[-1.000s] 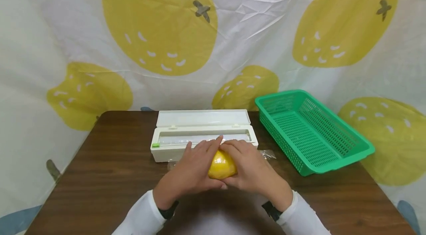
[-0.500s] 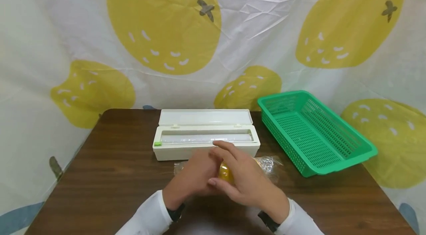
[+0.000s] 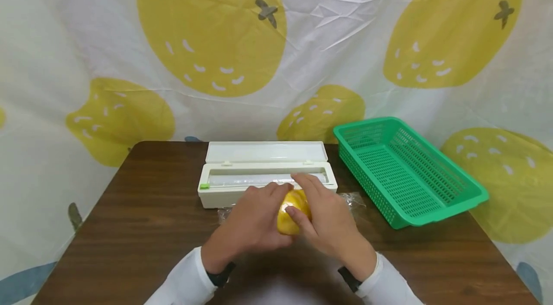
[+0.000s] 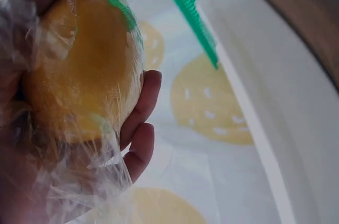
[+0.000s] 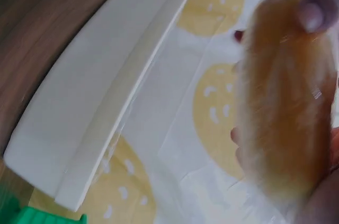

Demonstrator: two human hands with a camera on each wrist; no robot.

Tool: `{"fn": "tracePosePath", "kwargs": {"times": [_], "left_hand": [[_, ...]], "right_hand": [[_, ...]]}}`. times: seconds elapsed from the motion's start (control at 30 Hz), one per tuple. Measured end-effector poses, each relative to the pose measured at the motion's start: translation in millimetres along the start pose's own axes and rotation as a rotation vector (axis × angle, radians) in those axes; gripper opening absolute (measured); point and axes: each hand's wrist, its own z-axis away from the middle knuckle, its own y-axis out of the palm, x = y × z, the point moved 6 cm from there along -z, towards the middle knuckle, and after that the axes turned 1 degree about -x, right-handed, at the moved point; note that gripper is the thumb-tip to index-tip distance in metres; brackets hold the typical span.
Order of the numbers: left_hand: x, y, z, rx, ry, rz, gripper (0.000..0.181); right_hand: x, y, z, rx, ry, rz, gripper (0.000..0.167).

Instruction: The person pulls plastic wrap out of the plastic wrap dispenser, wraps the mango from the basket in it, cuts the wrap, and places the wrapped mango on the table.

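Note:
A yellow fruit, glossy under cling film, is held up between both hands in front of the white dispenser; its exact kind is unclear. My left hand curls its fingers round one side of the fruit. Loose, crumpled cling film bunches at the palm in the left wrist view. My right hand grips the other side, its thumb lying across the front of the fruit. The right wrist view shows the fruit blurred, with the film over it. More clear film shows beyond the right hand.
A white cling film dispenser stands behind the hands, its lid raised, with a film roll inside and a green slider at its left end. A green plastic basket sits at the right of the brown table.
The hands turned the fruit between them: half a second ago the left hand was blurred and the fruit mostly covered. Now more of it shows, with the right thumb across it.

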Motion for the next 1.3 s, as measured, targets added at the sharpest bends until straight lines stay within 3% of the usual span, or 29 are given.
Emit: {"fn": "tracePosePath", "kwargs": {"times": [0.13, 0.2, 0.3, 0.43, 0.53, 0.63, 0.73, 0.87, 1.0, 1.1, 1.3], "left_hand": [[3.8, -16.2, -1.8, -0.072, -0.011, 0.007, 0.072], [4.8, -20.9, -2.5, -0.084, -0.023, 0.004, 0.075], [5.8, -23.5, -3.4, -0.089, -0.044, -0.002, 0.078], [6.0, -21.1, -3.5, -0.097, -0.074, -0.003, 0.079], [5.2, -16.9, -2.9, -0.102, -0.109, 0.002, 0.079], [2.4, -10.5, -1.4, -0.089, -0.177, 0.009, 0.081], [-4.2, -2.6, 0.3, -0.089, -0.256, -0.008, 0.081], [-15.7, 9.1, 4.8, -0.113, -0.351, -0.034, 0.077], [-24.2, 19.8, 10.7, -0.110, -0.430, -0.059, 0.075], [-28.9, 22.3, 12.7, -0.129, -0.451, -0.092, 0.077], [-33.8, 21.7, 12.5, -0.180, -0.445, -0.169, 0.081]], "right_hand": [[-11, -6, -0.6, -0.121, 0.033, -0.094, 0.056], [-17, -6, 0.2, -0.194, 0.067, -0.208, 0.043], [-24, -3, 2.9, -0.284, 0.181, -0.432, 0.025], [-33, 9, 7.6, -0.376, 0.431, -0.791, 0.017], [-37, 22, 10.6, -0.416, 0.651, -1.124, 0.018], [-40, 36, 13.1, -0.391, 0.861, -1.420, 0.027], [-42, 45, 15.6, -0.351, 1.009, -1.600, 0.036], [-45, 49, 19.7, -0.390, 1.121, -1.733, 0.038], [-47, 54, 26.3, -0.411, 1.235, -1.785, 0.033], [-49, 57, 28.5, -0.403, 1.276, -1.786, 0.034], [-54, 58, 25.8, -0.401, 1.264, -1.766, 0.045]]}}
